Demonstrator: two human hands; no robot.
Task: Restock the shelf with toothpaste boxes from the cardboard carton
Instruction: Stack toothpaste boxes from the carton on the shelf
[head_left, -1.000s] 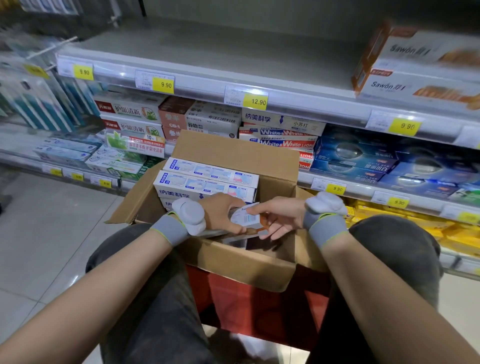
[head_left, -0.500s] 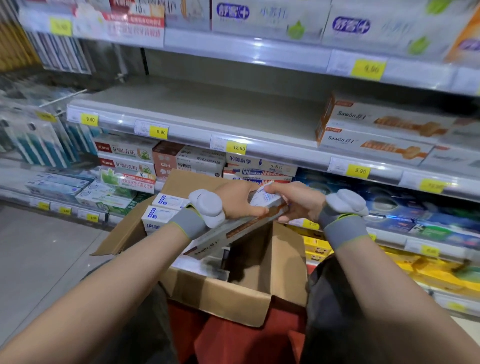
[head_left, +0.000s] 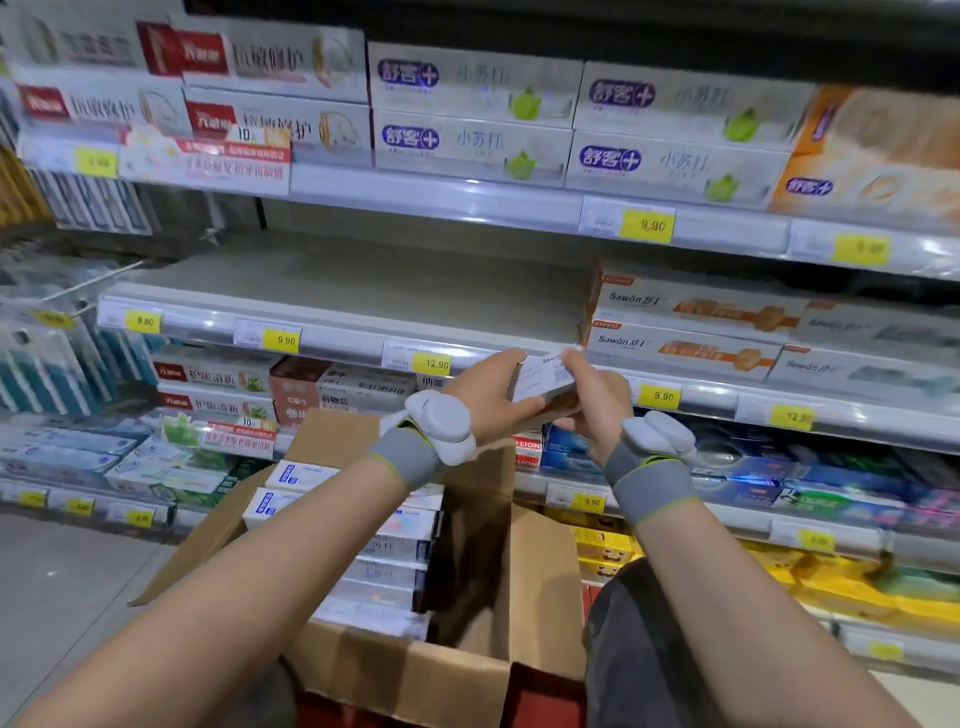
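Brown cardboard carton (head_left: 363, 670) sits nearest, flaps open, on the person's lap; its left half holds stacked white-and-blue toothpaste boxes (head_left: 384, 545) lying flat, its right half shows bare cardboard. Above the carton's far edge, both hands hold one toothpaste box (head_left: 543, 387): left hand (head_left: 491, 397) curled round its near-left end, right hand (head_left: 592, 400) pinching its far-right end. Box's long axis runs low-left to high-right, far end pointing toward the shelf (head_left: 363, 291) beyond the carton. Sawon boxes (head_left: 691, 327) are stacked on that shelf's right part.
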